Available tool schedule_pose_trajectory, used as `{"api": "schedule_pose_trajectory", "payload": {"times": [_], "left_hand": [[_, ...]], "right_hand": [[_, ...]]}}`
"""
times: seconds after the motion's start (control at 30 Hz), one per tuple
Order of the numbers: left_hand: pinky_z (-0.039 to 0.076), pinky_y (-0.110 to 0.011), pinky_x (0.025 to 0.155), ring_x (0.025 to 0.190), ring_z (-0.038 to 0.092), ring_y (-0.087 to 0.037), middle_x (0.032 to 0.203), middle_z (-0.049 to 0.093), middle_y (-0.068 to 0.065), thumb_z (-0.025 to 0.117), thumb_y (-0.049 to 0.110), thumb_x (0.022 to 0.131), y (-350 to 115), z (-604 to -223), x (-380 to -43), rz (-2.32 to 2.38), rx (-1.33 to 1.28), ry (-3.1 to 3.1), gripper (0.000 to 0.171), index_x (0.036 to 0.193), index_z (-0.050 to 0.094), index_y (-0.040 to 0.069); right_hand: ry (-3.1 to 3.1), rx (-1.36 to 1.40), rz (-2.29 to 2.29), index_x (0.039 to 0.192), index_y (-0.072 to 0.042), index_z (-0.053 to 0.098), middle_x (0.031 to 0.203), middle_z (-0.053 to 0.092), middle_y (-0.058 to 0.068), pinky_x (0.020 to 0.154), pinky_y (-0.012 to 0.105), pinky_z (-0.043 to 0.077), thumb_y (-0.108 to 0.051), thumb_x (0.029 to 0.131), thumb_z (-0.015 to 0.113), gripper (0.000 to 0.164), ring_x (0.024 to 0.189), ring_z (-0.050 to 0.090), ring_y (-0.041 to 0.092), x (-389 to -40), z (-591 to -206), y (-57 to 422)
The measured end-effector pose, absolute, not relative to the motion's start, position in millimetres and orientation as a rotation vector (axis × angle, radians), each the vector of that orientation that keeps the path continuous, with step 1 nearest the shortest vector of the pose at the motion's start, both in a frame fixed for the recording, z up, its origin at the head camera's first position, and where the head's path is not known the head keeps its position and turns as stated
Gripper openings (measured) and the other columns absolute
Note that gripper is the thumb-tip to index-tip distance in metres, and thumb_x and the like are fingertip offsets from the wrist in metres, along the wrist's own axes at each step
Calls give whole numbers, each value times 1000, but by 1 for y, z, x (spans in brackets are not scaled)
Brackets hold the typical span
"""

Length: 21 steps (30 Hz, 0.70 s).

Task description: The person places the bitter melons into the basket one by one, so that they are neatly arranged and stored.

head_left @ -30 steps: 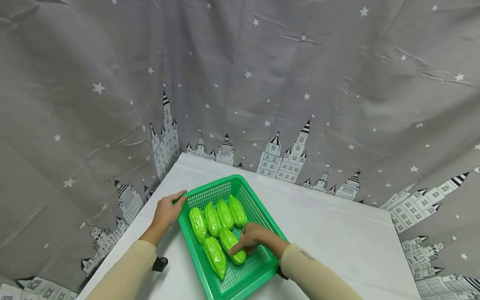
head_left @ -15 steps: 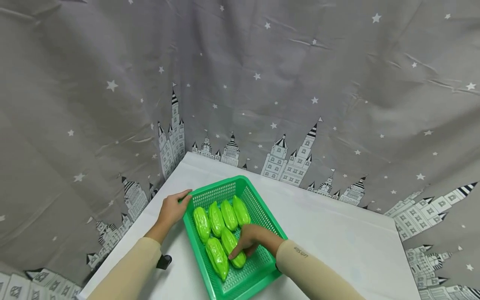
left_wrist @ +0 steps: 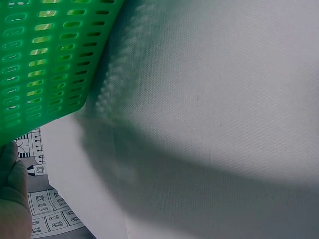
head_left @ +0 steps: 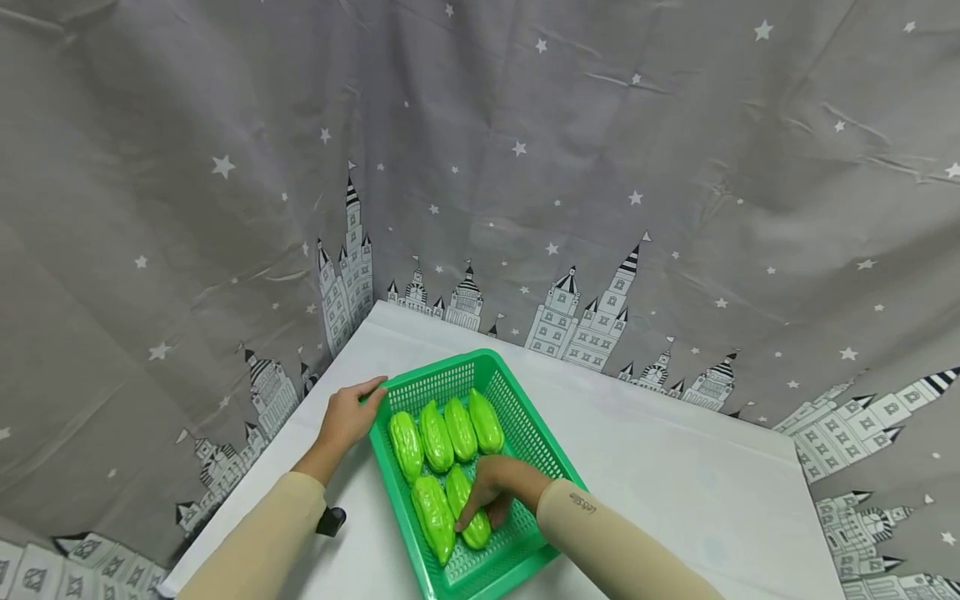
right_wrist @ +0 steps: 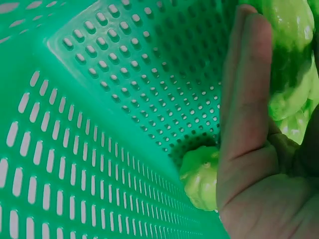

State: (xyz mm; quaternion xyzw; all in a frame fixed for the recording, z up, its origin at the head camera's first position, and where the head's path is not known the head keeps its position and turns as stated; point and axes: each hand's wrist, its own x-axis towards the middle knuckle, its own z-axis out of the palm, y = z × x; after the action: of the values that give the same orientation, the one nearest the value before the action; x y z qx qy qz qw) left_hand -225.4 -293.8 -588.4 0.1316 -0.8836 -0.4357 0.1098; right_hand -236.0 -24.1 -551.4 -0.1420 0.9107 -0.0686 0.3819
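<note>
A green plastic basket holds several glossy, ridged bitter melons. My left hand holds the basket's far left corner, and its fingers also show at the rim in the left wrist view. Inside the basket my right hand grips the near right bitter melon from above. Its thumb lies on the melon's left side; the other fingers are on the right side, partly hidden. To the left lies another bitter melon, close to the held one. A row of several bitter melons fills the far end.
The basket stands on a white-covered table. A grey curtain printed with stars and castles closes off the back and sides. A small black device sits at the left wrist. The basket's slotted wall rises beside the right hand.
My right hand and the bitter melon in it have shifted slightly toward the near end of the basket, away from the far row. My left hand stays at the corner.
</note>
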Motion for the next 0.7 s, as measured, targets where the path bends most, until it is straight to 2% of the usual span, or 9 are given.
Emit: {"api": "schedule_pose_trajectory", "payload": {"times": [0.2, 0.3, 0.37, 0.5, 0.6, 0.7], "left_hand": [[38, -59, 110, 133, 49, -42, 141, 56, -18, 56, 30, 105, -293, -588, -227, -1281, 405, -2607, 41, 142, 60, 13], [37, -59, 110, 133, 48, -43, 142, 55, -19, 56, 30, 105, -295, -588, -227, -1282, 398, -2614, 41, 142, 59, 12], [37, -59, 110, 134, 47, -43, 142, 55, -19, 55, 30, 105, -297, -588, -226, -1282, 390, -2617, 41, 142, 59, 12], [37, -60, 110, 134, 46, -44, 143, 53, -20, 55, 31, 106, -303, -589, -224, -1288, 383, -2620, 42, 143, 58, 12], [36, -61, 110, 135, 45, -45, 144, 53, -21, 55, 33, 106, -308, -590, -220, -1290, 399, -2616, 43, 144, 58, 12], [35, -62, 110, 135, 44, -46, 144, 52, -21, 54, 34, 106, -312, -592, -216, -1281, 407, -2619, 44, 144, 57, 12]], "right_hand": [[2318, -346, -322, 72, 5, 63, 68, 71, 16, 71, 40, 63, -49, 70, 91, 60, 66, 74, 26, -241, -533, -16], [2321, -396, -576, 73, 4, 69, 67, 71, 14, 68, 42, 63, -44, 74, 90, 53, 66, 73, 28, -256, -519, -8], [2310, -448, -828, 79, 4, 72, 71, 72, 13, 68, 41, 63, -38, 78, 89, 45, 71, 74, 30, -267, -509, 0], [2240, -549, -1310, 108, 2, 72, 98, 74, 12, 78, 37, 61, -30, 86, 84, 40, 95, 72, 31, -286, -493, 21], [2205, -580, -1586, 130, 0, 64, 125, 68, 13, 94, 36, 56, -23, 89, 80, 49, 117, 64, 28, -292, -487, 36], [2188, -585, -1812, 143, 1, 52, 143, 56, 16, 107, 35, 46, -11, 89, 79, 61, 132, 53, 28, -294, -484, 50]]}}
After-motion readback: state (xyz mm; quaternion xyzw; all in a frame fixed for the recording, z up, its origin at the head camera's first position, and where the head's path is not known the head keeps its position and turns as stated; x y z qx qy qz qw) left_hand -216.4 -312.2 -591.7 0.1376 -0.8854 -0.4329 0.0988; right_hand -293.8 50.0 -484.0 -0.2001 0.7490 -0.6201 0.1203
